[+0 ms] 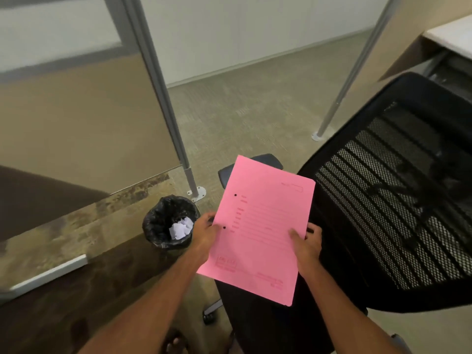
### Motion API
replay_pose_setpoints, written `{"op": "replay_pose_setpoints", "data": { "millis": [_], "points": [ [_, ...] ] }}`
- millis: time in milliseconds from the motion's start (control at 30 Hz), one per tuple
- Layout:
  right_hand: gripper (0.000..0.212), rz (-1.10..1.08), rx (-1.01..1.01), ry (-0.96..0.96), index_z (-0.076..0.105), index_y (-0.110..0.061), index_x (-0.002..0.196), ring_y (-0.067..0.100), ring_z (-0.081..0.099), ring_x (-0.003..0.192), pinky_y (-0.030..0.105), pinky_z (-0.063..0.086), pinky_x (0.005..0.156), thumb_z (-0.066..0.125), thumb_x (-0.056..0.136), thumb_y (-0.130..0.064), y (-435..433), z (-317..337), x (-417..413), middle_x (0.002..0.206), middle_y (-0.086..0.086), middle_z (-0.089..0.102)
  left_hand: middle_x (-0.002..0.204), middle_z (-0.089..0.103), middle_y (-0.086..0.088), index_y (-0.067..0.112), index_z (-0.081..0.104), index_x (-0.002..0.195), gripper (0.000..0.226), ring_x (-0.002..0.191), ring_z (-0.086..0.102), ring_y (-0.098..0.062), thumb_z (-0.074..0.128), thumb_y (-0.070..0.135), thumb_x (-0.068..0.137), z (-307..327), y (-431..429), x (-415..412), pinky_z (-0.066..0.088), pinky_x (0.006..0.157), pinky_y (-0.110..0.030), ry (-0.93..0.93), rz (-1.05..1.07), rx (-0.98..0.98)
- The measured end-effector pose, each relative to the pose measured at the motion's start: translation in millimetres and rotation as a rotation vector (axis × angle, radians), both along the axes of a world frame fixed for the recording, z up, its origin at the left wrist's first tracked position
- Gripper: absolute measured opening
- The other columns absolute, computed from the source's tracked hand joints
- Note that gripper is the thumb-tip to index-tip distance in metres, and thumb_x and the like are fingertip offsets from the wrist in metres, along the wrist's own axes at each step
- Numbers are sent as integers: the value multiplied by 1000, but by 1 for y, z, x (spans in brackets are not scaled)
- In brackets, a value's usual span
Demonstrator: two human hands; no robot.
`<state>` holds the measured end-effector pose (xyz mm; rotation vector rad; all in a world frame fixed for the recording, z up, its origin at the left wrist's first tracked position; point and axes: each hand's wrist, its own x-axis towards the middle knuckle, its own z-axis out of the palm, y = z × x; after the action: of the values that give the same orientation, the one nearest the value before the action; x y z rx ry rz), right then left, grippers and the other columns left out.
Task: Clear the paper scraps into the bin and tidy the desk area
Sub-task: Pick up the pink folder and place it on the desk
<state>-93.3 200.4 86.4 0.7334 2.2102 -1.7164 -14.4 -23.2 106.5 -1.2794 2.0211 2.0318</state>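
Head view: we hold a pink folder (258, 228) above the black mesh chair (398, 200), our left hand (205, 235) pinching its edge at nine o'clock, our right hand (307, 245) gripping the edge at three o'clock, thumb on top. At nine o'clock from the folder, the bin (155, 221) holds crumpled paper scraps (181, 228).

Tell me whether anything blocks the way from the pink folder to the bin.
Nothing visible does. Both hands, left hand and right hand, hold the pink folder above the chair seat, and the bin stands on the floor just to its left, mouth open, with crumpled paper inside.
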Motion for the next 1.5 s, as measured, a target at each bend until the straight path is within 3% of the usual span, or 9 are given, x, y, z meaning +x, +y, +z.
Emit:
{"op": "replay_pose_setpoints", "data": {
  "millis": [267, 400, 533, 800, 967, 1067, 1233, 1400, 1500],
  "points": [
    [38, 148, -84, 121, 48, -22, 109, 14, 59, 83, 29, 50, 63, 67, 82, -2, -75, 50, -4, 95, -2, 58, 88, 66, 2, 30, 60, 89, 31, 77, 62, -20, 57, 1, 83, 43, -60, 30, 46, 59, -30, 37, 183, -1],
    [42, 232, -93, 154, 50, -16, 118, 13, 59, 83, 26, 48, 61, 66, 83, -2, -119, 74, 2, 97, -1, 58, 90, 67, 5, 28, 61, 91, 30, 79, 63, -21, 57, 0, 81, 65, -96, 55, 50, 62, -33, 75, 260, 0],
    [37, 337, -133, 205, 49, -23, 108, 7, 58, 81, 23, 45, 57, 66, 83, 0, -171, 100, 13, 93, -4, 58, 93, 69, -2, 24, 58, 94, 28, 78, 64, -24, 57, -2, 83, 85, -134, 87, 49, 61, -34, 142, 327, 3],
    [38, 612, -215, 270, 47, -21, 111, 17, 63, 85, 30, 53, 63, 66, 85, 0, -297, 151, 57, 98, 3, 62, 102, 63, 2, 22, 51, 102, 25, 91, 61, -21, 57, 5, 85, 127, -215, 176, 48, 68, -36, 219, 505, -103],
    [42, 791, -214, 321, 48, -13, 115, 30, 64, 91, 38, 55, 72, 70, 82, -1, -380, 171, 112, 103, 13, 63, 99, 63, -1, 16, 51, 105, 22, 88, 63, -20, 53, 3, 87, 141, -259, 256, 48, 66, -33, 248, 676, -153],
    [42, 909, -238, 300, 47, -15, 115, 30, 64, 91, 41, 56, 74, 69, 83, -1, -423, 176, 152, 104, 13, 64, 95, 67, -7, 16, 50, 108, 25, 85, 63, -22, 49, 2, 87, 142, -278, 303, 45, 63, -30, 241, 802, -125],
    [41, 1077, -284, 253, 46, -15, 115, 22, 66, 82, 31, 53, 60, 67, 84, 1, -479, 178, 219, 99, 12, 65, 94, 67, -9, 18, 51, 106, 24, 82, 64, -21, 47, 4, 87, 143, -297, 378, 45, 60, -30, 216, 1001, -111],
    [40, 1249, -251, 222, 46, -20, 112, 27, 67, 86, 48, 59, 73, 68, 84, -2, -523, 175, 283, 100, 10, 65, 94, 69, -15, 16, 52, 105, 18, 82, 67, -29, 53, 8, 88, 140, -302, 446, 51, 62, -34, 234, 1196, -111],
    [40, 1360, -253, 204, 47, -23, 110, 26, 67, 85, 45, 59, 71, 67, 84, -1, -545, 174, 325, 100, 9, 65, 95, 70, -18, 15, 52, 105, 17, 85, 69, -34, 57, 10, 89, 135, -298, 488, 57, 70, -44, 255, 1305, -113]
  ]
}}
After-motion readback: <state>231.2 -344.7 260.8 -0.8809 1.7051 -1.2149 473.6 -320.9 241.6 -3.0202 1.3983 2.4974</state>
